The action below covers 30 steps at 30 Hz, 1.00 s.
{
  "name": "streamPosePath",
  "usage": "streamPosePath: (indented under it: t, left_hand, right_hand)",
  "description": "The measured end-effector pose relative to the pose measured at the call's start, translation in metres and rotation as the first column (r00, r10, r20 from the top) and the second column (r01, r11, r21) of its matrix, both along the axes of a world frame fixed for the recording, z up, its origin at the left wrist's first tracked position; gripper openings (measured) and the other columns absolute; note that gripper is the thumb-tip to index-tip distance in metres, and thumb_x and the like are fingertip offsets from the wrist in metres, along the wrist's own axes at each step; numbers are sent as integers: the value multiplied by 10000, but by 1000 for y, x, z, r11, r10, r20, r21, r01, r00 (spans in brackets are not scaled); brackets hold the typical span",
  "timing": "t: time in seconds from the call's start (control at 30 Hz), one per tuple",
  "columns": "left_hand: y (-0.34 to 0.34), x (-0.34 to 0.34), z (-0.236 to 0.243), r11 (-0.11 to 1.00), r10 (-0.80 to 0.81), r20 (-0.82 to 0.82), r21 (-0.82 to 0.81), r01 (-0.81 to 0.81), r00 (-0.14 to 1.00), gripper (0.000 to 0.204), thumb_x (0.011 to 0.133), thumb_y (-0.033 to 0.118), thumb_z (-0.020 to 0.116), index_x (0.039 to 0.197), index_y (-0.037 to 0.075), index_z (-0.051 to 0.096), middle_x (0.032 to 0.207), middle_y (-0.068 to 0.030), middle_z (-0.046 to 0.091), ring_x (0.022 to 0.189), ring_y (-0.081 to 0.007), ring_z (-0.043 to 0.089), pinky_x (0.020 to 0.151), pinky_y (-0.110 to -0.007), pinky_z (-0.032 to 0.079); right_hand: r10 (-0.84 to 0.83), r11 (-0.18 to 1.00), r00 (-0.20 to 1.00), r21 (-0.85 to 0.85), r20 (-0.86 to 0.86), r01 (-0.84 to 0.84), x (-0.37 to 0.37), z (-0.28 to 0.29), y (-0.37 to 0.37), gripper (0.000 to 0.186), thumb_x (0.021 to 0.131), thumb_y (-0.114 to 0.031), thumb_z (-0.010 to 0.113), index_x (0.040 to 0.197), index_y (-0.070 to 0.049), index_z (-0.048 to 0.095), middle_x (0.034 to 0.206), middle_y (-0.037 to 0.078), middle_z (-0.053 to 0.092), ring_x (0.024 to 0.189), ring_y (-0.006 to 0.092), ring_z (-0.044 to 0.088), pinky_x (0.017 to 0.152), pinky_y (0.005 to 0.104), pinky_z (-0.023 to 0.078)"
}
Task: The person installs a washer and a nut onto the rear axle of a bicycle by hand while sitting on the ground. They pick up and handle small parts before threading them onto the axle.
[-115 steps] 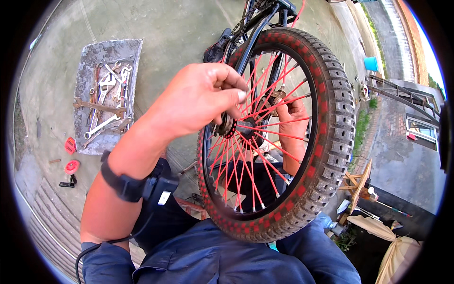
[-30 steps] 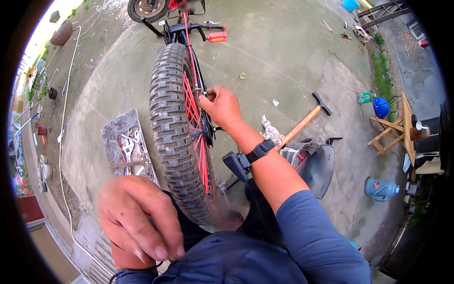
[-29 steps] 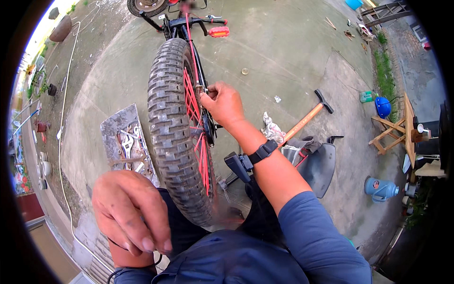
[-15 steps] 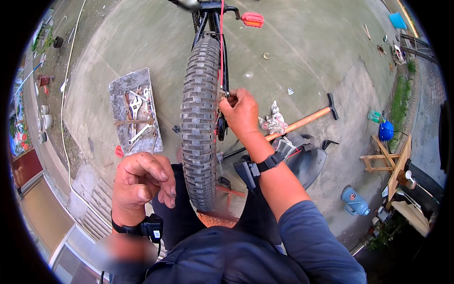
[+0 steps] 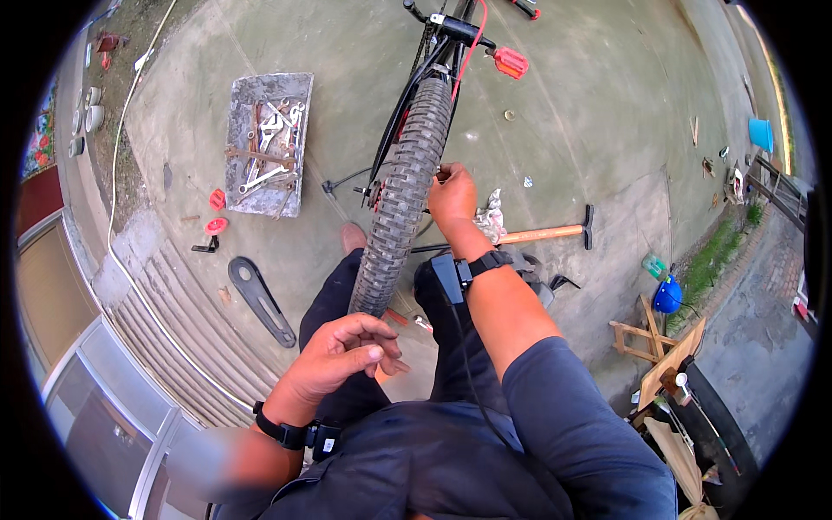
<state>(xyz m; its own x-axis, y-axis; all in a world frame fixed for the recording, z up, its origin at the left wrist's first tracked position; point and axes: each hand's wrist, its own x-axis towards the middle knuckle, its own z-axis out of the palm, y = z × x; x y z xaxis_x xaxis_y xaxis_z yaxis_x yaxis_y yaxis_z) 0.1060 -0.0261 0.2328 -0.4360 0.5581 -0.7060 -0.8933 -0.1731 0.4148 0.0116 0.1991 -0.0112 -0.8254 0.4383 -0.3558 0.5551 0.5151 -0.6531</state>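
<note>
A knobbly black bicycle tyre (image 5: 403, 191) stands upright between my legs, with the bicycle's black frame (image 5: 459, 30) and a red pedal (image 5: 511, 62) beyond it. My right hand (image 5: 453, 198) is close beside the tyre's right side, its thumb and fingers pinched together. What they hold, if anything, is too small and hidden to make out. A thin red cable (image 5: 469, 54) runs along the frame on that side. Palm turned inward, my left hand (image 5: 340, 357) hovers near the tyre's near end, its fingers loosely bent and apart, holding nothing.
Left of the wheel lies a grey tray (image 5: 236, 198) of wrenches, with a dark chain guard (image 5: 260, 299) nearer me. To the right are a crumpled rag (image 5: 491, 217), an orange-handled hammer (image 5: 542, 234), a wooden stand (image 5: 646, 334) and a blue helmet (image 5: 668, 295).
The view has turned, and the wheel now leans up to the right. My right hand has drawn slightly away from the wheel's side; my left hand has come in by the tyre's near end.
</note>
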Motion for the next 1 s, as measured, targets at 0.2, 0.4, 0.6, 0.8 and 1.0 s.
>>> streamPosePath:
  t: [0.2, 0.4, 0.6, 0.8, 1.0]
  left_hand:
    - [-5, -9, -22, 970, -206, 59, 141, 196, 977, 340, 959, 163, 655, 1249, -2, 588, 1075, -83, 684, 928, -158, 672, 776, -278, 527]
    - [-20, 4, -49, 871, -440, -188, 149, 468, 878, 394, 943, 192, 686, 1267, -7, 583, 1085, -89, 692, 990, -147, 655, 875, -304, 519]
    - [2, 40, -71, 897, -421, -245, 28, 441, 873, 390, 946, 247, 655, 1245, 2, 603, 1065, -119, 705, 941, -193, 684, 871, -323, 535]
    - [72, 44, -86, 974, -116, -106, -205, 93, 988, 464, 956, 165, 611, 1354, -32, 479, 1119, -143, 651, 1024, -185, 642, 916, -336, 520]
    - [153, 25, -125, 504, -297, -292, -857, -111, 909, 339, 952, 153, 569, 1241, -24, 568, 1190, -217, 635, 1139, -401, 599, 1012, -439, 448]
  right_hand:
    - [0, 1000, 1000, -21, 14, 1, -5, 17, 0, 209, 805, -171, 714, 929, -12, 659, 891, 177, 698, 824, 337, 678, 744, 412, 537]
    - [-330, 727, 940, -611, 88, 313, 13, -50, 27, 113, 876, -97, 624, 955, -23, 658, 892, 100, 704, 785, 183, 634, 734, 342, 533]
    - [-431, 381, 832, -765, 349, 519, -1, -33, 38, 246, 987, -194, 484, 1028, -27, 660, 892, 80, 692, 743, 181, 657, 699, 349, 564]
    - [-357, 389, 854, -770, 379, 505, 1, -43, 51, 258, 988, -193, 515, 1138, -35, 653, 954, 74, 705, 846, 183, 679, 765, 329, 566]
    - [-101, 642, 961, -722, 256, 260, 2, -54, 54, 286, 910, -187, 666, 1140, -18, 647, 1007, 83, 732, 953, 169, 679, 850, 321, 530]
